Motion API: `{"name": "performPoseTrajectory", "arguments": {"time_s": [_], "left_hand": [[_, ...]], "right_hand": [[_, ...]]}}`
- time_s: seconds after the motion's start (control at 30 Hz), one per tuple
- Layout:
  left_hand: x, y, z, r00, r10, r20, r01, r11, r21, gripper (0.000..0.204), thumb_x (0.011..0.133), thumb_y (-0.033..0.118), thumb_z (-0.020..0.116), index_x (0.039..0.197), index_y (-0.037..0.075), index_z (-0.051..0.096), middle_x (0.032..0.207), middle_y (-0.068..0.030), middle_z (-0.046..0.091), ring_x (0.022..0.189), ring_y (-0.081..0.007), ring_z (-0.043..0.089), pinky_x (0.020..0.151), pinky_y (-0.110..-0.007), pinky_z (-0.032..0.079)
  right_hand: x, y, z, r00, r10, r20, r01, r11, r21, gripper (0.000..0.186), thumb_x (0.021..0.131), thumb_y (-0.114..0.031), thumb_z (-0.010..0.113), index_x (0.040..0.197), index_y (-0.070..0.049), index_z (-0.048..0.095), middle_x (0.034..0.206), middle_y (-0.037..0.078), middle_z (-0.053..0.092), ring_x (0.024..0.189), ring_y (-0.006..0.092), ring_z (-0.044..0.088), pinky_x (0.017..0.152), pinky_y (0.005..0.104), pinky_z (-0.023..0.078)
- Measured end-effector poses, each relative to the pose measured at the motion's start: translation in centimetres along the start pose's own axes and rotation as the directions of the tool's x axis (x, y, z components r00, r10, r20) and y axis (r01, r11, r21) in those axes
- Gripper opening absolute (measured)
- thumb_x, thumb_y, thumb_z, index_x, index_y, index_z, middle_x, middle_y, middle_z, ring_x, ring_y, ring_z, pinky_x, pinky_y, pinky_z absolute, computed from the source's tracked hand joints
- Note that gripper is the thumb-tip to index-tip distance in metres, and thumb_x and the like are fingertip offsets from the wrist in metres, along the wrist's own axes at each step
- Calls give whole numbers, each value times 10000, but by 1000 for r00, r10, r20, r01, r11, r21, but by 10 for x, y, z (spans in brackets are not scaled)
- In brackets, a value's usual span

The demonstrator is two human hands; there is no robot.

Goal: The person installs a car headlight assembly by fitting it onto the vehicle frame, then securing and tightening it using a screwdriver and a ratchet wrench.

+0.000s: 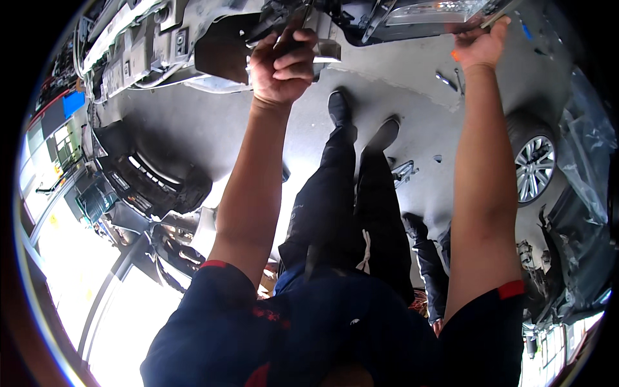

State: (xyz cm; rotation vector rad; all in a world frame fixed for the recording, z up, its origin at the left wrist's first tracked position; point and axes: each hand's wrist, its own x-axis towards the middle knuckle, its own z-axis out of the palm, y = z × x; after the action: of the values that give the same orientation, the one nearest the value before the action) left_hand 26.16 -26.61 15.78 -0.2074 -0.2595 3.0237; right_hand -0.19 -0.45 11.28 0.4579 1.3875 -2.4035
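A car headlight [438, 11] with a clear lens and dark housing spans the top right, by the front of a partly stripped car. My right hand [482, 48] grips its outer right end; some fingers are hidden behind the edge. A small orange piece [455, 56] shows beside that hand. My left hand [284, 68] is raised at the car's front structure, fingers curled round something dark that I cannot make out. Right behind it is a dark panel [222, 48], joined to the pale metal front beam [129, 55].
A removed black bumper part [148, 177] lies at left. On the right are a wheel [535, 164], clear plastic sheeting [587, 142] and dark body parts. Small tools [445, 80] lie on the grey floor. Another person's leg [429, 264] shows at lower right, beside my legs.
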Motion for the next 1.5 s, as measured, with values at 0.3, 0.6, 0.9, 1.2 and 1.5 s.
{"name": "performPoseTrajectory", "arguments": {"time_s": [0.3, 0.6, 0.9, 1.2, 1.5], "left_hand": [[19, -7, 8, 840, 524, -142, 283, -199, 938, 385, 1039, 246, 457, 1414, 219, 543, 779, -82, 599, 574, -249, 560, 494, -353, 467], [29, -33, 31, 711, 533, -459, 358, 288, 888, 483, 996, 245, 531, 1471, 172, 485, 704, -19, 511, 513, -104, 465, 461, -286, 405], [16, -18, 27, 763, 314, -565, 315, 583, 749, 259, 1048, 376, 526, 1198, 179, 602, 721, 41, 433, 535, -79, 383, 471, -243, 317], [-64, -69, 21, 691, 354, -630, 578, 252, 776, 222, 995, 214, 432, 992, 41, 570, 727, -33, 540, 528, -115, 505, 495, -271, 453], [23, -239, -36, 732, 294, -615, 682, -303, 666, 159, 1015, 140, 526, 1109, 33, 596, 794, -13, 576, 664, -85, 548, 598, -247, 456]], "right_hand": [[8, -7, -5, 1000, -12, 29, 11, 1000, 20, 662, 952, -742, 445, 1318, -202, 557, 1138, 38, 630, 1149, 319, 555, 985, 619, 471], [14, -13, -22, 1000, 17, -23, -15, 997, 76, 616, 902, -741, 543, 1221, -221, 629, 1107, 7, 672, 1089, 294, 609, 873, 577, 516], [12, -2, -23, 997, 73, 7, -73, 972, 224, 632, 977, -705, 461, 593, -203, 460, 560, -49, 431, 688, 138, 484, 713, 336, 378], [-28, 16, -79, 949, 244, -198, -286, 931, -225, 397, 1014, -413, 549, 1282, -123, 579, 1174, 9, 626, 1081, 138, 595, 973, 374, 452], [-162, 22, -131, 693, 625, 359, -654, 755, -52, 398, 1057, -376, 554, 1296, -59, 583, 1090, 100, 714, 1026, 156, 665, 915, 316, 507]]}}
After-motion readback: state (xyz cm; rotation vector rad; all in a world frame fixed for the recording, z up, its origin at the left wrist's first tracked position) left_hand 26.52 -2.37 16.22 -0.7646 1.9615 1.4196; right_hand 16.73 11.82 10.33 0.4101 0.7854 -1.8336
